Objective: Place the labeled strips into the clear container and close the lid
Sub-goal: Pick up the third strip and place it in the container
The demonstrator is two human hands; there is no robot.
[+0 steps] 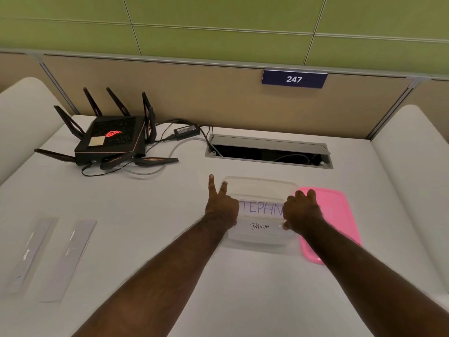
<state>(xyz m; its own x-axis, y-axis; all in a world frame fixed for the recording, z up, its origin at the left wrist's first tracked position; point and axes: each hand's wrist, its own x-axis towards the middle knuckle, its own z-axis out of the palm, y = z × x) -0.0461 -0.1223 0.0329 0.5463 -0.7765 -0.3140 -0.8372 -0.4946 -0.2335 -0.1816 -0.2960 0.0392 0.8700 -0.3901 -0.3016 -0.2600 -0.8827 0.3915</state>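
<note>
A clear container (261, 184) sits on the white table in front of me. A white strip with blue letters (261, 208) spans it, held at its two ends by my left hand (222, 209) and my right hand (302, 211). Two fingers of my left hand stick up. Below it, inside the container, lies a strip marked "PANDA" (260, 226). The pink lid (332, 222) lies flat on the table just right of the container, partly under my right hand. Two more laminated strips (70, 256) (30, 251) lie at the table's left, far from both hands.
A black router (110, 139) with antennas, its cables and a power adapter (186, 130) occupy the back left. An open cable hatch (268, 152) is set in the table behind the container. A beige partition with a "247" sign (294, 79) closes the back.
</note>
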